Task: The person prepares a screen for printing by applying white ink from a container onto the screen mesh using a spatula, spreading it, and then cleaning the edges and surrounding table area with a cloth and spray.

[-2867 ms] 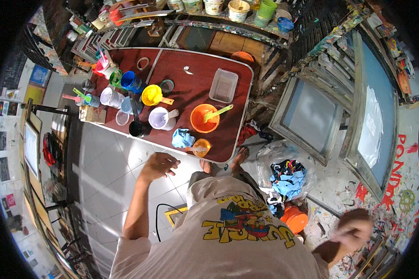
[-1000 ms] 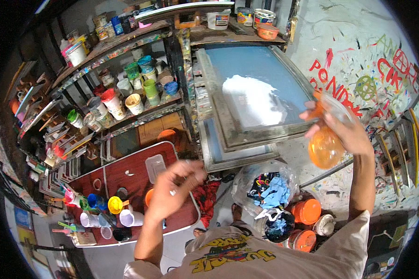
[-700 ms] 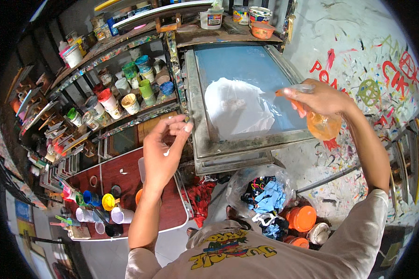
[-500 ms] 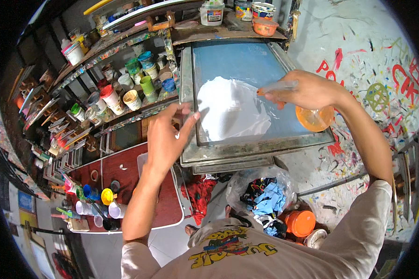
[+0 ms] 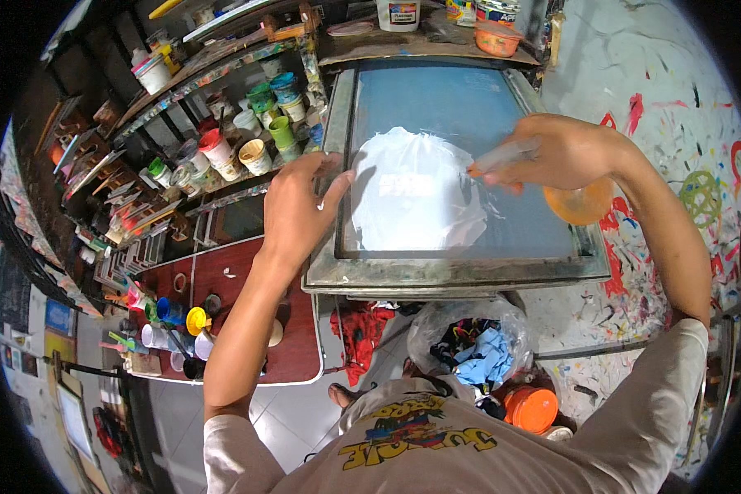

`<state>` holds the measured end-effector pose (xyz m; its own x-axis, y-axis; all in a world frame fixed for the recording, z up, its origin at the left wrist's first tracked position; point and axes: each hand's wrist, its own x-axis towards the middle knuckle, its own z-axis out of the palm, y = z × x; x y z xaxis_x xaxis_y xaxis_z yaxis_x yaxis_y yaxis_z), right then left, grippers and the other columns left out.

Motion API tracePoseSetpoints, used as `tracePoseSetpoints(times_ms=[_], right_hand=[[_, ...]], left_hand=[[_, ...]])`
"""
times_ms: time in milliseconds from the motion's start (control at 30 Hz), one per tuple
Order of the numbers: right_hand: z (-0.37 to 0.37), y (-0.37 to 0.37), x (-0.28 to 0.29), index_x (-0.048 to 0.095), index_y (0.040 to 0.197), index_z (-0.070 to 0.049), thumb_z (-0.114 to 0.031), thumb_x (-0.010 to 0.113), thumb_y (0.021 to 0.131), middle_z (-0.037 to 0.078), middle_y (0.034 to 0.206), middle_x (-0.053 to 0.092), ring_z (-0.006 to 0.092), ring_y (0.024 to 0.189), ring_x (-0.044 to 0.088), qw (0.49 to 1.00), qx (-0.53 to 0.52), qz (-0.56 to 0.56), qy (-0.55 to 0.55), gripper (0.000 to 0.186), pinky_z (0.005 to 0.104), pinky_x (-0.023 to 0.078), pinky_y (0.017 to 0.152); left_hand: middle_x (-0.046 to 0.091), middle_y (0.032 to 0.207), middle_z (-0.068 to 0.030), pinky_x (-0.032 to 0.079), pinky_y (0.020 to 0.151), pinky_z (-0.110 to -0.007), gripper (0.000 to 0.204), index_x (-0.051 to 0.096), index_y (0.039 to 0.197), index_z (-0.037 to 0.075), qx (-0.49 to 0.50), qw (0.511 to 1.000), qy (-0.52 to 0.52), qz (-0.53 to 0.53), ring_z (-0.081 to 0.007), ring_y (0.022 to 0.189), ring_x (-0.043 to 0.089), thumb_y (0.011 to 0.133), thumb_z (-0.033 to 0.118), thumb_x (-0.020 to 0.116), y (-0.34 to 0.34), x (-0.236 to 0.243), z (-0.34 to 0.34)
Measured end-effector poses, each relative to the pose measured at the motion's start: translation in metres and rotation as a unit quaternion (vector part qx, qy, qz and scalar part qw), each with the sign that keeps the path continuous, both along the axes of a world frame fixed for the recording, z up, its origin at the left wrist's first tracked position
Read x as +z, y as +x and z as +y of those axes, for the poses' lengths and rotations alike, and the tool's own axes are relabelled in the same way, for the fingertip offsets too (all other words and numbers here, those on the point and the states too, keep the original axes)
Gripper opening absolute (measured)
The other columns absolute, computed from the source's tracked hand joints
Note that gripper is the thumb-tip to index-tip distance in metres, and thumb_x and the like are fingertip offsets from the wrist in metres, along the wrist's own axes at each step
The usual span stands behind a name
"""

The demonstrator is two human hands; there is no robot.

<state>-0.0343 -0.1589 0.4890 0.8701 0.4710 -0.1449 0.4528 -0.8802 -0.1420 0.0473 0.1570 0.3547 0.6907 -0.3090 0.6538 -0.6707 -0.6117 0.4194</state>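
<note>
Screen frame: rigid at the rails, delicate in the middle

Screen frame point(image 5: 461, 272) sits in front of the person, far end just below the shelf point(image 5: 449, 48), near rail above the bag point(image 5: 514, 311) of cloths point(image 5: 484, 356). Lean angle: can't tell.

Frame: looks stiff, bulky, awkward more than very heavy. Take it by opposite side rails; rails are worn and grimy, so expect patchy grip. Keep fingers off the blue mesh point(image 5: 436, 92): probably taut, easy to dent or tear. The white patch point(image 5: 420, 210) on it could be paste or film; if wet, slick and smear-prone.

Left hand point(image 5: 298, 207): over the left rail, thumb spread from fingers toward the mesh. Clamped on the rail or just resting there, can't tell.

Right hand point(image 5: 570, 152): pinching a translucent scraper point(image 5: 514, 155), orange tip angled down over the right side of the white patch. Contact with mesh not clear. Scraper should be light, thin, a bit springy; hold it well back from the tip, light pressure.

Orange cup point(image 5: 580, 206) is under that same hand, over the frame's right side. How it's held is hidden. Looks like light, see-through plastic, likely to flex if squeezed; support it by the wall below the rim, keep it level. Contents can't be made out.
</note>
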Motion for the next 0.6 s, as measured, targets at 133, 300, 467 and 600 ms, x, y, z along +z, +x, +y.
tracePoseSetpoints(times_ms=[133,300,467,600], right_hand=[[-0.013,-0.015,0.01,0.073,0.12,-0.01,-0.03,0.064,0.098,0.011,0.074,0.071,0.0195,0.065,0.067,0.99,-0.122,0.056,-0.041,0.031,0.0337,0.052,0.065],[-0.038,-0.04,0.008,0.072,0.12,-0.008,-0.027,0.064,0.097,0.013,0.075,0.071,0.0205,0.066,0.069,0.997,-0.034,0.066,-0.01,0.031,0.035,0.052,0.064],[-0.047,-0.053,-0.004,0.072,0.12,-0.009,-0.025,0.063,0.098,0.014,0.081,0.073,0.0222,0.065,0.069,0.995,-0.029,0.044,0.08,0.029,0.0352,0.052,0.064],[-0.043,-0.029,-0.003,0.072,0.122,-0.01,-0.027,0.063,0.098,0.013,0.08,0.072,0.0224,0.065,0.069,0.999,-0.009,0.013,0.034,0.03,0.0346,0.052,0.065]], left_hand=[[0.072,0.1,-0.0195,0.053,0.08,-0.039,0.031,0.071,0.107,-0.001,0.001,1.0,-0.023,0.004,-0.0325,0.091,0.07,0.088,0.023,0.076,-0.009,-0.002,-0.006],[0.072,0.102,-0.0202,0.053,0.081,-0.038,0.032,0.071,0.107,-0.002,-0.018,1.0,-0.005,-0.013,-0.0324,0.095,0.069,0.087,0.022,0.077,-0.005,-0.014,-0.008],[0.072,0.103,-0.0192,0.052,0.08,-0.037,0.031,0.071,0.108,-0.001,-0.025,1.0,-0.008,0.005,-0.0309,0.092,0.069,0.087,0.021,0.077,-0.006,-0.016,-0.009],[0.071,0.102,-0.0188,0.052,0.078,-0.036,0.03,0.071,0.107,0.0,-0.021,1.0,-0.008,0.002,-0.0292,0.091,0.069,0.087,0.02,0.077,-0.003,-0.016,-0.008]])
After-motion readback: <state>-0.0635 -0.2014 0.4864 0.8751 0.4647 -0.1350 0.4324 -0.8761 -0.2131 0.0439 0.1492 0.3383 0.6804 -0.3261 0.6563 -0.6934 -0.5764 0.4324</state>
